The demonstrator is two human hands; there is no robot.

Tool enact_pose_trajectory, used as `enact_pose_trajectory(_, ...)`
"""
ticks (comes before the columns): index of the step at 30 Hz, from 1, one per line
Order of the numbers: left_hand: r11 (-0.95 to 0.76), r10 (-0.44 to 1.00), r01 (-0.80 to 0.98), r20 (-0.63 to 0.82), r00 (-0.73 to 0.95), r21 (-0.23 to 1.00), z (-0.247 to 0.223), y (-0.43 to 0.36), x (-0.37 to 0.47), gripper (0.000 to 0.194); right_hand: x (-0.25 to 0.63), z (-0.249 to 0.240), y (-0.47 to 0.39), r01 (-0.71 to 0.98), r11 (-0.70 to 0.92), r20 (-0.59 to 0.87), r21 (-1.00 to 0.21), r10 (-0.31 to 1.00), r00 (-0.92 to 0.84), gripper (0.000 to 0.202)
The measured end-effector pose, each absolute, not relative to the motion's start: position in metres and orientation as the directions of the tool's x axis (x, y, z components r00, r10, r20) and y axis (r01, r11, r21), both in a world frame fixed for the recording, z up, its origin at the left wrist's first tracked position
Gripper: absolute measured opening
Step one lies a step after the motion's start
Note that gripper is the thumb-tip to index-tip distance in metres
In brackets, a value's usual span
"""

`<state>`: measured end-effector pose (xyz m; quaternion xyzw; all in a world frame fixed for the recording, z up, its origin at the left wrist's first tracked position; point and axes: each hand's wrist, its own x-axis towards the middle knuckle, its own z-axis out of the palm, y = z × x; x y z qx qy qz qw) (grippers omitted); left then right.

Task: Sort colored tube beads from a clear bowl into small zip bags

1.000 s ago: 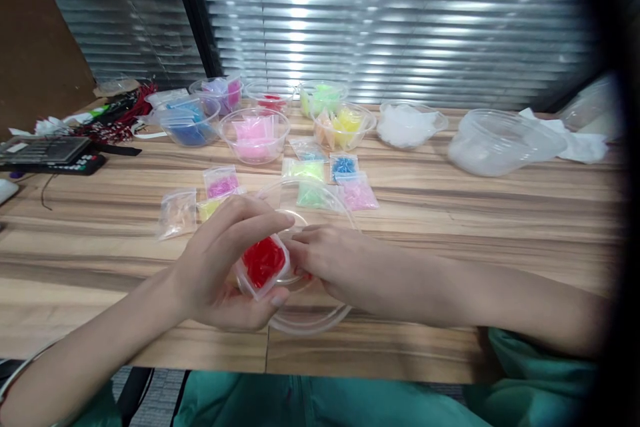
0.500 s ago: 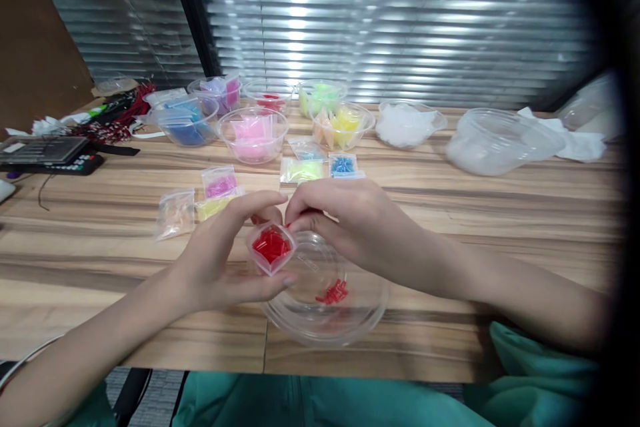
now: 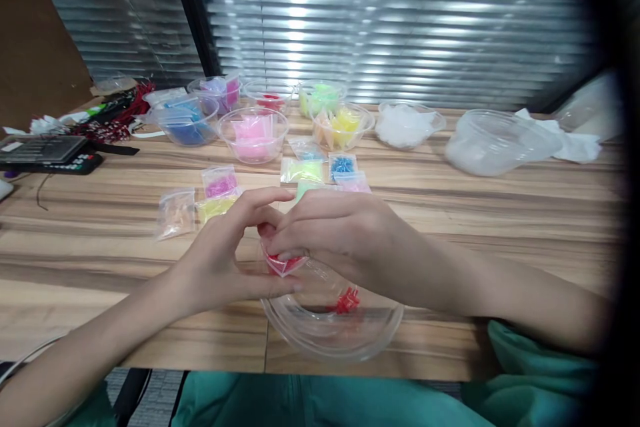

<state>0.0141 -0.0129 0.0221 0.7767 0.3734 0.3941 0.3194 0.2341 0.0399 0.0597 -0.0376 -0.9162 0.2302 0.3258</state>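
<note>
My left hand (image 3: 235, 247) is curled round a small clear zip bag (image 3: 283, 269) that holds short red tube pieces. Over the bag's mouth is my right hand (image 3: 340, 240), its fingertips dipping in among the red pieces; whether they pinch any is hidden. Under both hands stands a clear round plastic bowl (image 3: 340, 350), partly covered by my right hand. A small heap of red tube pieces (image 3: 347, 300) lies in it. Just beyond my hands are small filled bags, among them a pink one (image 3: 353, 181) and a green one (image 3: 305, 188).
Clear bowls with coloured bags, such as a pink-filled bowl (image 3: 253, 137) and a blue-filled bowl (image 3: 185, 121), line the back. Stacked empty bowls (image 3: 493, 140) stand at right. An orange bag (image 3: 176, 212) and a yellow bag (image 3: 214, 208) lie left. A calculator-like device (image 3: 50, 155) sits far left.
My right hand has moved left, its fingers now in the bag's mouth. The bag has tilted and is more covered. The bowl has shifted slightly right and nearer to me.
</note>
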Motion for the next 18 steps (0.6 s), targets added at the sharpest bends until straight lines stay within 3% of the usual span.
enact_pose_trajectory(4, -0.517, 0.831, 0.321, 0.375, 0.411, 0.793, 0.021, -0.012, 0.013, 0.083, 0.240, 0.070, 0.038, -0.005, 0.904, 0.488, -0.428, 0.226, -0.843, 0.022)
enact_pose_trajectory(11, -0.571, 0.802, 0.340, 0.420, 0.424, 0.748, 0.021, -0.010, 0.012, 0.084, 0.246, 0.076, 0.033, 0.091, 0.941, 0.426, -0.325, 0.231, -0.874, 0.011)
enact_pose_trajectory(18, -0.577, 0.796, 0.327, 0.428, 0.427, 0.748, 0.016, -0.009, 0.010, 0.087, 0.245, 0.078, 0.034, 0.053, 0.961, 0.486, -0.271, 0.185, -0.854, 0.013)
